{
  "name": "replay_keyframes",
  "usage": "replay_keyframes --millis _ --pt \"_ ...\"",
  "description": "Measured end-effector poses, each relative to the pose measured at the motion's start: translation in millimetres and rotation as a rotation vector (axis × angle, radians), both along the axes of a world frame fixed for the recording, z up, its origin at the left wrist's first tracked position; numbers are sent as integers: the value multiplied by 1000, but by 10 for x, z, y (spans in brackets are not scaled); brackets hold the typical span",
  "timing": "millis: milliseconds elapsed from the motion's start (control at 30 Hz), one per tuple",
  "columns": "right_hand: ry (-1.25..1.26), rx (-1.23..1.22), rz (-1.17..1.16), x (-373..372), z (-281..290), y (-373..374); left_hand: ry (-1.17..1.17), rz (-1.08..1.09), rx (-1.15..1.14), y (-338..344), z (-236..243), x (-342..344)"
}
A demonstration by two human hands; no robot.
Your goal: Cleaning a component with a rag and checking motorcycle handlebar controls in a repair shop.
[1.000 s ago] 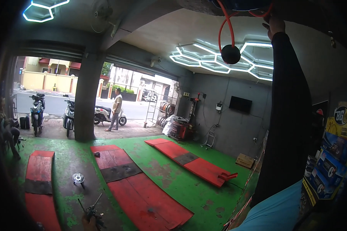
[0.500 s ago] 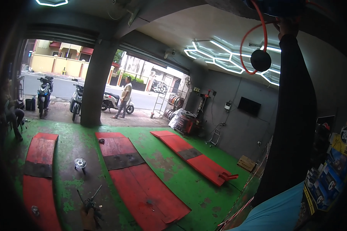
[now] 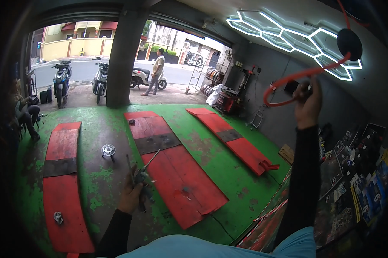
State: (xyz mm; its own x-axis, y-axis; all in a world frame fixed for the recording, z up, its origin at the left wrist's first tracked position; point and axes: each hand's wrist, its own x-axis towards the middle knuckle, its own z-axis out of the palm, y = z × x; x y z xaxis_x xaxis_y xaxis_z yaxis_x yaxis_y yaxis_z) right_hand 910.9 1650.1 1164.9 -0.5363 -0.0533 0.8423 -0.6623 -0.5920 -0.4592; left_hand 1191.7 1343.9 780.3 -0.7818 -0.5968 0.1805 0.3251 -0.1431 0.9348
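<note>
My right hand (image 3: pixel 310 105) is raised at the right, its fingers closed around the dark end of a red hose (image 3: pixel 284 82). From there the hose loops left and runs up past a black ball (image 3: pixel 349 44) toward the ceiling. Lower and left of centre, my left hand (image 3: pixel 129 197) grips a bunch of hand tools (image 3: pixel 139 176). Two long thin shafts stick up from it, one dark and one bright metal. The fingers cover the lower parts, so their exact kinds cannot be made out.
Red lift platforms (image 3: pixel 181 185) lie on the green floor, with a round silver metal part on legs (image 3: pixel 108 150) between two of them. Packaged goods (image 3: pixel 372 189) fill the right side. Motorbikes (image 3: pixel 62 84) and a standing person (image 3: pixel 157 71) are by the doorway; another person (image 3: pixel 28 114) sits at left.
My right hand has come down from overhead, drawing the hose and its black ball along. The left hand has risen with the tools. The whole view has shifted lower.
</note>
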Motion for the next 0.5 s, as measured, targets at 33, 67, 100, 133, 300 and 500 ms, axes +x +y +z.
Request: replay_keyframes --millis 33,67,100,133,300,500 --pt "-129 -24 42 26 -463 -107 -16 2 3 -40 92 -70" --pt "-295 -35 100 37 -906 -222 25 -91 -6 -78 160 -135" --pt "-436 -7 130 98 -1315 -258 70 -206 -16 -110 221 -233" --pt "-586 -2 166 223 -1681 -383 55 -209 -16 -141 252 -315" --pt "-931 99 433 750 -3190 -813 46 -389 -293 154 843 -581" --pt "-1034 259 269 1574 -3842 -1412 40 -94 -922 463 857 -761"
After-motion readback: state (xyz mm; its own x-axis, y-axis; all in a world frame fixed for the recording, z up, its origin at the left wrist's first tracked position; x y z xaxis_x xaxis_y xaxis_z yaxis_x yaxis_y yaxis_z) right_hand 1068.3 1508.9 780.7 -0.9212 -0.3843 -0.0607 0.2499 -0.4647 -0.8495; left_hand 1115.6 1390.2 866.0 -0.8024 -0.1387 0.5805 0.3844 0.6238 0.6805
